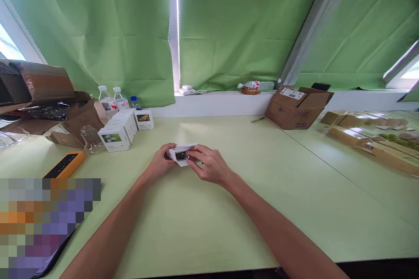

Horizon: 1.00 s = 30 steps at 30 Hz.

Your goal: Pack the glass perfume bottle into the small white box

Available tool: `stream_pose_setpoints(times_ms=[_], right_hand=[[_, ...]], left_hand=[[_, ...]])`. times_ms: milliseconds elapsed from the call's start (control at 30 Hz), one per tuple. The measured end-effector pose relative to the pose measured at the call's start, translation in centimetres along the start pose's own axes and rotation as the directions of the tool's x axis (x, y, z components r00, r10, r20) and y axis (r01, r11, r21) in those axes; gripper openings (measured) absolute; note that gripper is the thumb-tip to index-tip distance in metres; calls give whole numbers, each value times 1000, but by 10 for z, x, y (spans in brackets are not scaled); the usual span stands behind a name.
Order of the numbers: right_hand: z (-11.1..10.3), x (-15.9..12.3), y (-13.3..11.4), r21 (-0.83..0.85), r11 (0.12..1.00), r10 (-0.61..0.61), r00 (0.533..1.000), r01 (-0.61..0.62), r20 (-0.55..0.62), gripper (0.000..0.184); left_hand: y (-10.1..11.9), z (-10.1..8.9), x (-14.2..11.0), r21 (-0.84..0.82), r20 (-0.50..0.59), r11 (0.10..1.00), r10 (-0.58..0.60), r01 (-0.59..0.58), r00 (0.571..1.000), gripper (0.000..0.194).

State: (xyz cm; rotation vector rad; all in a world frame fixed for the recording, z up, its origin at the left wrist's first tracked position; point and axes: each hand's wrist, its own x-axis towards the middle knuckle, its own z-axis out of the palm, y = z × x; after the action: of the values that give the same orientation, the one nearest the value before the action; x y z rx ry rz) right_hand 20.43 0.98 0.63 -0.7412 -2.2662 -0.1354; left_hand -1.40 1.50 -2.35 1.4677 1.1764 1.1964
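My left hand point(161, 159) is closed around the left side of a small white box point(183, 163), held just over the table in front of me. The box's open end faces me, and its inside looks dark. At that opening, the thumb and fingers of my right hand point(212, 166) pinch a small dark, shiny item point(189, 157). Part of this item is hidden by my fingers and the box, so its kind does not show. Left of my hands, a row of white boxes point(118, 133) with plant pictures stands on the table.
A clear empty bottle point(91, 139), an orange-edged power strip point(67, 163) and an open carton point(77, 124) are at left. Upright bottles point(108, 101) stand behind the boxes. A cardboard box point(288, 111) sits back right, near long trays point(389, 154). A pixelated area covers the lower left.
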Motion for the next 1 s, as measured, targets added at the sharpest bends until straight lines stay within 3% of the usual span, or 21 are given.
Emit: stream_pose_setpoints(times_ms=[133, 1000], right_hand=[[3, -1, 2, -23, 1000, 2, 1000, -2, 21, 24], [10, -3, 10, -84, 996, -26, 1000, 25, -13, 22]], left_hand=[[1, 0, 1, -11, 63, 999, -44, 45, 997, 62], [11, 1, -4, -16, 95, 998, -59, 61, 994, 61]])
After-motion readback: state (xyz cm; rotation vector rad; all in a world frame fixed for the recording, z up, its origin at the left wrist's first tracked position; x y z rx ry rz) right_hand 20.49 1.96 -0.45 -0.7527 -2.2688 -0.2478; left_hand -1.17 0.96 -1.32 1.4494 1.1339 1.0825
